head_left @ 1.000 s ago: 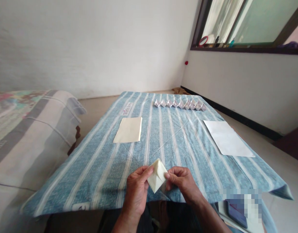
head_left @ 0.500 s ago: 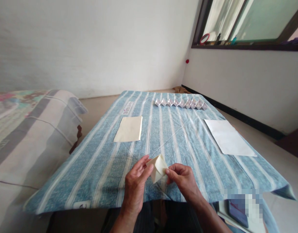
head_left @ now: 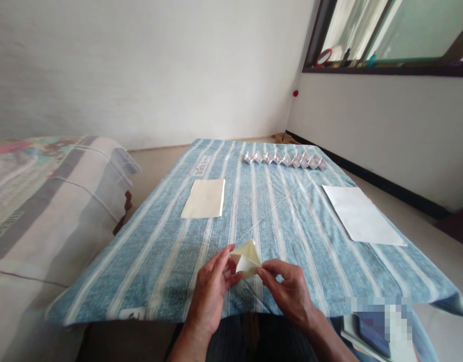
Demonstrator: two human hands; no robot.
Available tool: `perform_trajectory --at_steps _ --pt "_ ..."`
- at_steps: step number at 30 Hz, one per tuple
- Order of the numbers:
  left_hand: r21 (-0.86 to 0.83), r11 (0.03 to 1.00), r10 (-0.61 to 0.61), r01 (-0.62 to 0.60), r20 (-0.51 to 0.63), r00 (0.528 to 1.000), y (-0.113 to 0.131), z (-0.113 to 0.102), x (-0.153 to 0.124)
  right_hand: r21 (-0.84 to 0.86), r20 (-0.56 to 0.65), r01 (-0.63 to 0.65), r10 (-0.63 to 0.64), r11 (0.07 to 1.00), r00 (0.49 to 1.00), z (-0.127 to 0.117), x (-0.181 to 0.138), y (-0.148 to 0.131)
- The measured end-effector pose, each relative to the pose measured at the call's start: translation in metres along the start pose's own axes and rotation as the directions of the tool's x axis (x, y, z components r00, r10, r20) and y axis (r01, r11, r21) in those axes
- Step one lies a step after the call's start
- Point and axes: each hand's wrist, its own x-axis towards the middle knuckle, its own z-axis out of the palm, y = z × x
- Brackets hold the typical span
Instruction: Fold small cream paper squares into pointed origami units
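Between my two hands, above the near edge of the table, is a small cream folded paper (head_left: pixel 247 257) with a pocket-like opening and pointed corners. My left hand (head_left: pixel 213 281) holds its left side, thumb below and fingers behind. At the right corner my right hand (head_left: pixel 286 286) pinches it between thumb and fingers. Beyond the hands, to the left, lies a stack of cream paper sheets (head_left: pixel 204 198). Farther back stands a row of several folded silvery-white paper pieces (head_left: pixel 286 160).
A blue striped cloth (head_left: pixel 291 216) covers the table. White sheets (head_left: pixel 363 213) lie near its right edge. Below the right corner, a dark phone (head_left: pixel 372 334) rests on a pile beside the table. A covered bed (head_left: pixel 91 191) stands at the left.
The folded paper has been opened out and turned, so its pocket now faces me. My left thumb has moved down along it. The camera view has shifted slightly left.
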Motion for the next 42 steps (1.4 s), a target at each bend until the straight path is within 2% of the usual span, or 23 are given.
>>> perform_trajectory --at_steps 5,10,14,18,21,26,32,37,42 --pt "-0.048 0.998 -0.027 0.028 0.018 0.999 0.007 -0.002 -0.003 -0.133 0.038 0.179 -0.176 0.975 0.984 0.006 0.003 -0.004" --pt "-0.071 0.996 -0.048 0.051 0.049 0.998 0.012 -0.004 -0.006 -0.175 0.07 0.21 -0.2 0.962 0.977 0.012 0.002 -0.001" --pt "-0.09 0.994 -0.058 0.062 0.05 0.997 0.012 -0.005 -0.006 -0.136 0.093 0.146 -0.134 0.98 0.987 0.013 0.0 0.0" --pt "-0.141 0.987 -0.07 0.075 0.039 0.997 0.01 -0.005 -0.003 0.034 0.122 -0.047 0.042 0.998 0.992 0.01 -0.001 -0.004" --pt "-0.219 0.968 -0.116 0.121 0.034 0.993 0.009 -0.005 -0.002 0.165 0.129 -0.182 0.161 0.969 0.978 0.008 0.0 -0.007" --pt "-0.264 0.948 -0.179 0.181 0.031 0.983 0.006 0.0 -0.003 0.276 0.141 -0.285 0.255 0.918 0.957 0.006 0.001 -0.006" --pt "-0.243 0.945 -0.214 0.219 0.05 0.976 0.002 0.005 0.001 0.318 0.137 -0.325 0.296 0.891 0.945 0.006 0.003 -0.003" --pt "-0.199 0.951 -0.22 0.238 0.111 0.969 0.0 0.007 0.002 0.341 0.125 -0.334 0.309 0.879 0.943 0.008 0.003 -0.001" --pt "-0.177 0.95 -0.232 0.258 0.156 0.96 -0.003 0.007 0.002 0.331 0.061 -0.313 0.311 0.89 0.949 0.007 0.004 0.001"
